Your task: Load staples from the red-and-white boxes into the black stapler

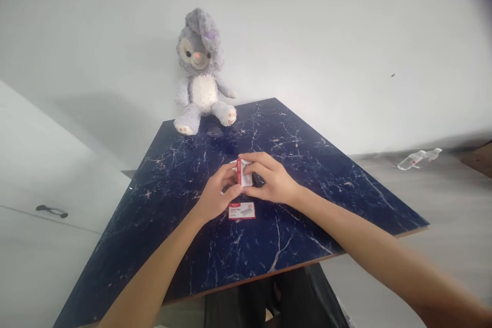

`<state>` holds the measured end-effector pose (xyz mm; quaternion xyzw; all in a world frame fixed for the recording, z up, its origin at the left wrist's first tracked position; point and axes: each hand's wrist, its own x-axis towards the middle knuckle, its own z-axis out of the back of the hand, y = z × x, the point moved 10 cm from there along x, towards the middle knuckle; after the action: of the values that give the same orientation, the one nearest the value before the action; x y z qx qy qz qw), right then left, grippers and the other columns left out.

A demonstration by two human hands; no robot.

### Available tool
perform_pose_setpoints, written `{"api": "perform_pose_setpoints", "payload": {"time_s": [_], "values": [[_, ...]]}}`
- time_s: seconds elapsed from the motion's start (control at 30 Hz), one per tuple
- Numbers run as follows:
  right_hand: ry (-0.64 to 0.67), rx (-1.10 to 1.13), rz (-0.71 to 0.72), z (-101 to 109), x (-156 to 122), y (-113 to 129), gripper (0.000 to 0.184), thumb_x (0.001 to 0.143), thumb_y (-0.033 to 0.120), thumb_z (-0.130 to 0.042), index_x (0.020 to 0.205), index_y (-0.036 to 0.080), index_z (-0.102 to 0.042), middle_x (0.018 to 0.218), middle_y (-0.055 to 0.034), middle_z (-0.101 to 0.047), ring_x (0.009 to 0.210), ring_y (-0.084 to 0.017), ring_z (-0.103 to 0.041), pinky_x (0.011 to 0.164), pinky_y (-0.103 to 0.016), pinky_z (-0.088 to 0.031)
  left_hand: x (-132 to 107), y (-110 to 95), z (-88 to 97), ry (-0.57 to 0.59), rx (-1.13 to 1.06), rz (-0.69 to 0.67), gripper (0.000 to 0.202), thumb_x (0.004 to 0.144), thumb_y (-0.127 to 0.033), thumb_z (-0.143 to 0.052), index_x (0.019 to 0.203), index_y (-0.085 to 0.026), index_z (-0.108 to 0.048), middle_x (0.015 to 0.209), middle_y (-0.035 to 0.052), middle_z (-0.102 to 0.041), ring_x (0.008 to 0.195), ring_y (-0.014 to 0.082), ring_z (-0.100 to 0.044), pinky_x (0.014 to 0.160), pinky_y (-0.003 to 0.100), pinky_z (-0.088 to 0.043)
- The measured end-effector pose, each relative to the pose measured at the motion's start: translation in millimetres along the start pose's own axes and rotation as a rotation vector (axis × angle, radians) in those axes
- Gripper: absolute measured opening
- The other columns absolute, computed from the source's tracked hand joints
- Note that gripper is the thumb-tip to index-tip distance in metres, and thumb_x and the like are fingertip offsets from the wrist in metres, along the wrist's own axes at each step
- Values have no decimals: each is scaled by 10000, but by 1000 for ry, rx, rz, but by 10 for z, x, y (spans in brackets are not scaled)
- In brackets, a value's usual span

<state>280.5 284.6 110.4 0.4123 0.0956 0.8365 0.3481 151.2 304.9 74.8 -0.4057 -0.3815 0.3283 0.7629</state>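
Red-and-white box [248,180], this one in the hands, is sitting near the middle of the table, between both palms. Going big to small from where I'm standing.

Pale wall [326,36] is backing the whole scene. Blue marble-patterned table [215,261] is jutting out from it, working as the surface here. White cabinet front [42,256] is showing at left with a dark handle [52,211]; whatever it's holding inside isn't visible. Grey plush toy [203,92] is sitting at the table's far end, probably leaning on the wall for support and leaving the near area to the hands. Clear plastic bottle [411,161], maybe two, is lying on the floor at right; too blurred for telling contents.

Left hand [217,192] is gripping the box from its side, thumb low, fingers curling behind. Right hand [274,179] is gripping the opposite side, index reaching over the top edge, thumb at the bottom. Two-sided hold is likely steadying something this small. Box is standing on edge, red narrow side showing; can't tell if it's touching the table or if an end is open. Contents not showing.

Second box [242,211] is lying flat just nearer the person, printed face up, probably parked within reach. Contents hidden too.
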Motion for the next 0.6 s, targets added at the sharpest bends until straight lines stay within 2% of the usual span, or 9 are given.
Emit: {"api": "perform_pose_setpoints", "payload": {"time_s": [0.1, 0.17, 0.23, 0.33, 0.43, 0.5, 0.6], "values": [[131, -2, 41, -220, -17, 131, 339, 895, 426, -652, 1192, 264, -627, 1537, -107, -468, 1397, -328, -454, 1154, -548, -382, 16, 82, 75, -58, -5, 67, 567, 908, -368, -647, 1418, -229, -444, 1060, 66, -746, 984, 235, -712, 908, 392, -551], [145, 4, 61, -227, -20, 145, 477, 883, 416, -661, 1320, 250, -566, 1577, -124, -406, 1427, -334, -413, 1164, -547, -369, 18, 156, 162, -75, 91, 118, 527, 908, -355, -640, 1394, -239, -473, 973, 39, -757, 919, 229, -720, 859, 377, -553], [90, 6, 53, -131, -12, 80, 525, 883, 390, -658, 1368, 242, -525, 1565, -137, -412, 1425, -332, -411, 1159, -545, -376, 16, 203, 169, -15, 230, 140, 441, 906, -357, -639, 1320, -248, -535, 969, 32, -755, 900, 230, -714, 829, 372, -546], [-45, -12, -19, 63, -1, -126, 447, 909, 328, -611, 1341, 239, -534, 1473, -136, -500, 1377, -315, -460, 1139, -536, -404, 18, 207, 110, 58, 520, 95, 373, 889, -374, -663, 1235, -248, -601, 927, 45, -726, 929, 263, -666, 830, 402, -516], [-119, -28, -104, 142, -4, -324, 373, 930, 280, -571, 1300, 237, -554, 1383, -119, -559, 1319, -294, -508, 1108, -510, -442, 30, 167, 49, 42, 791, 19, 357, 876, -399, -687, 1191, -236, -647, 926, 72, -689, 957, 298, -600, 841, 434, -478], [-127, -29, -147, 130, -6, -405, 339, 937, 264, -558, 1275, 239, -567, 1343, -110, -579, 1285, -288, -532, 1082, -497, -467, 30, 149, 33, 20, 876, -8, 345, 874, -419, -692, 1158, -225, -659, 971, 82, -678, 959, 300, -579, 851, 444, -462], [-106, -25, -181, 74, -8, -447, 306, 944, 261, -549, 1247, 239, -582, 1293, -103, -601, 1225, -283, -568, 1053, -485, -488, 12, 141, 31, 26, 877, -36, 331, 895, -440, -662, 1140, -218, -667, 1030, 91, -658, 973, 293, -570, 879, 456, -453]]}}
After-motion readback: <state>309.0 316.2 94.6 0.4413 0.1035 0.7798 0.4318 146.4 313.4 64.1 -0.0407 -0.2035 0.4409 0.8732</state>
